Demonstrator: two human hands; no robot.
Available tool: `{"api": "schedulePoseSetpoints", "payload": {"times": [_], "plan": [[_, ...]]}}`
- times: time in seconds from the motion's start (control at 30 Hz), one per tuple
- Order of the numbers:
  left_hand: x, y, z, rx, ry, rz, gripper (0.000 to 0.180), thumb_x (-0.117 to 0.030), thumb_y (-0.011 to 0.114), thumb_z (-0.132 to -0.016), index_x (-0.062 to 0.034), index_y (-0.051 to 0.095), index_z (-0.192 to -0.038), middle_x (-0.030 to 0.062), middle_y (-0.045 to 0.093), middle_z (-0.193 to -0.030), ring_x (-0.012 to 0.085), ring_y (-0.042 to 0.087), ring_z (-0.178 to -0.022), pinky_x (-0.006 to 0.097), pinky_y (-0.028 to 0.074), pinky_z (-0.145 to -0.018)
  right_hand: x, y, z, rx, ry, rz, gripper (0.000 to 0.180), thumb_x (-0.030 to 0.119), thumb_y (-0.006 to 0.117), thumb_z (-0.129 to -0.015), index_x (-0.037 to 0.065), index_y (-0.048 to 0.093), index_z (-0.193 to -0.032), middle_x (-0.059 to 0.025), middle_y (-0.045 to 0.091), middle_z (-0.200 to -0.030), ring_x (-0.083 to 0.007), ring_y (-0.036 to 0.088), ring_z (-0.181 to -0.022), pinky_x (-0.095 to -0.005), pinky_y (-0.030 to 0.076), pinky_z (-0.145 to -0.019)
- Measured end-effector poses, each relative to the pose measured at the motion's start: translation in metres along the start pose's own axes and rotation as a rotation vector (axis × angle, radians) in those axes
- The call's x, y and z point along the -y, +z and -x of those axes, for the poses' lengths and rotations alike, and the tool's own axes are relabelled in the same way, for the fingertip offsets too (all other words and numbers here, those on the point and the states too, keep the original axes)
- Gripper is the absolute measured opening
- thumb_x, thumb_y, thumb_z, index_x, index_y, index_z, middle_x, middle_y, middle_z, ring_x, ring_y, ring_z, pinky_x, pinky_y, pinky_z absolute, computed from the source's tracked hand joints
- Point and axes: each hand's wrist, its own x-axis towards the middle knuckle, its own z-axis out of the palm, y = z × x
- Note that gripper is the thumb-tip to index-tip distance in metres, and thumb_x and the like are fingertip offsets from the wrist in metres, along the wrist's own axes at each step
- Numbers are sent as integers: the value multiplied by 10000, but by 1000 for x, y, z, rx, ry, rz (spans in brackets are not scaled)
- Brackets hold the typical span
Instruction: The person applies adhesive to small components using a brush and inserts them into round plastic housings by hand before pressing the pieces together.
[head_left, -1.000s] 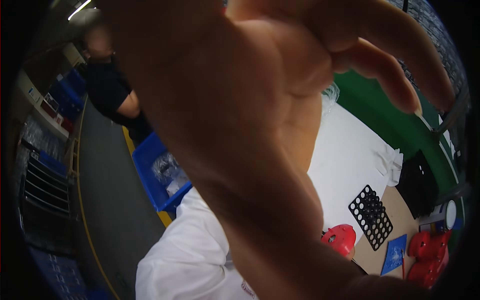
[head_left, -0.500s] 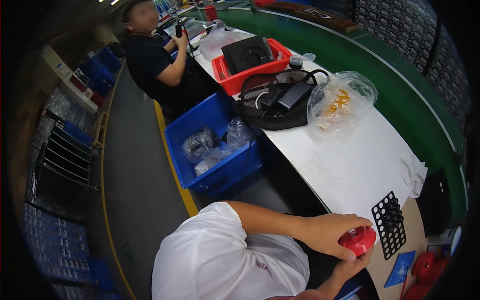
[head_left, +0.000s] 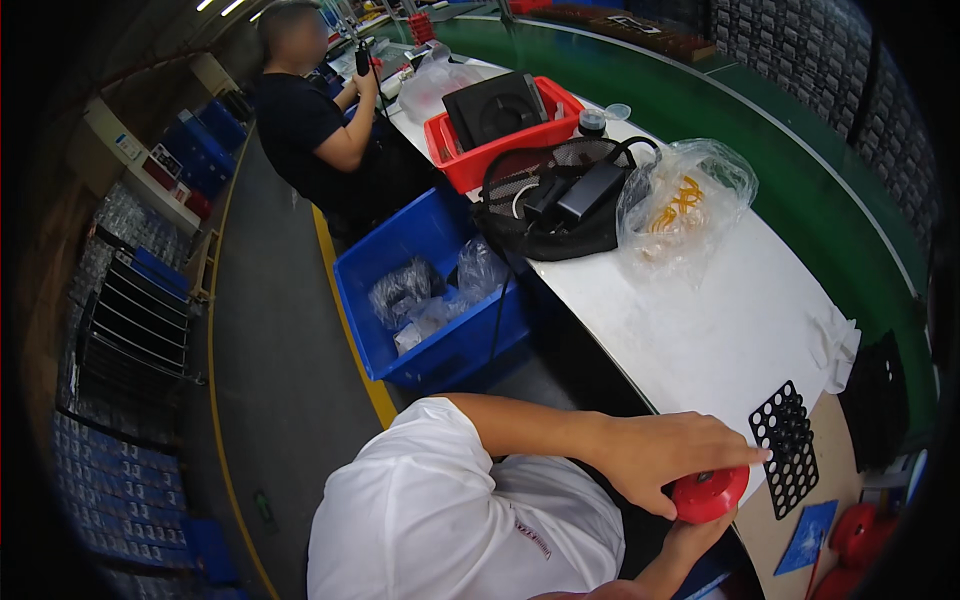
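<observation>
— Looking down at your hands now: your left hand (head_left: 665,455) comes across from the white sleeve (head_left: 440,510), palm down, fingers (head_left: 735,452) stretched over the top of a round red part (head_left: 708,495). Is it gripping?

— It's laid over the part and touching it, thumb curled at the near side. Your right hand (head_left: 690,540) comes up from beneath, wrist bent, cupping the underside. So you've got that red part clasped between both hands, right at the near edge of the white table (head_left: 700,330).

— And beside it?

— A black perforated plate (head_left: 785,445) lies flat just past your fingertips, with a blue card (head_left: 805,535) near it. More red parts (head_left: 850,545) sit at the lower right corner.

— Run me through the containers.

— On the floor to your left, a blue bin (head_left: 420,300) holds crumpled plastic bags. Up on the table, a red tray (head_left: 500,140) carries a black moulded insert (head_left: 495,108). In front of it, a black mesh bag (head_left: 555,200) lies open with a black power adapter and cords inside. Touching that, a clear plastic bag (head_left: 685,205) has yellow pieces in it; I can't tell what they are.

— Anyone else?

— A person in a dark shirt (head_left: 305,120) sits farther along the table, hands up at the bench.
</observation>
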Motion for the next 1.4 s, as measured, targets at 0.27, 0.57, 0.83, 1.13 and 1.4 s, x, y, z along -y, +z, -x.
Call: {"api": "schedulePoseSetpoints", "payload": {"times": [0.27, 0.57, 0.83, 1.13, 1.4], "plan": [[-6, 2, -1, 59, -410, 273, 1174, -205, 852, -602, -9, 149, -1522, 245, 465, -1341, 390, 452, -1247, 445, 372, -1049, 5, 6, 0, 44, -40, 88, 557, 368, 635, -885, -50, 527, -1237, -115, 613, -1102, -184, 614, -955, -306, 511, -799], [-13, -10, -4, 113, -534, 338, 1171, -186, 856, -612, -7, 144, -1524, 219, 520, -1291, 370, 495, -1199, 436, 398, -1021, 2, 6, -3, 60, -51, 119, 555, 394, 631, -907, -41, 525, -1235, -104, 607, -1095, -183, 613, -967, -308, 517, -819], [-16, -10, -7, 139, -700, 408, 1183, -192, 855, -625, 2, 115, -1526, 210, 526, -1287, 380, 512, -1163, 419, 423, -996, 0, 3, -1, 35, -77, 169, 567, 398, 619, -905, -48, 519, -1240, -118, 612, -1109, -192, 618, -952, -326, 518, -795], [-18, -12, -7, 150, -623, 383, 1167, -245, 842, -658, 9, 103, -1524, 260, 499, -1294, 398, 512, -1139, 426, 415, -995, 0, 2, -2, 24, 7, 82, 525, 349, 615, -919, -45, 520, -1253, -115, 613, -1129, -187, 607, -976, -317, 502, -833], [-10, -2, 2, 11, -313, 185, 1116, -250, 826, -668, 18, 150, -1515, 268, 463, -1327, 410, 487, -1178, 432, 387, -1029, -1, -4, 1, 93, 15, 10, 605, 358, 620, -924, -39, 446, -1347, -142, 560, -1246, -232, 579, -1108, -357, 485, -930]]}}
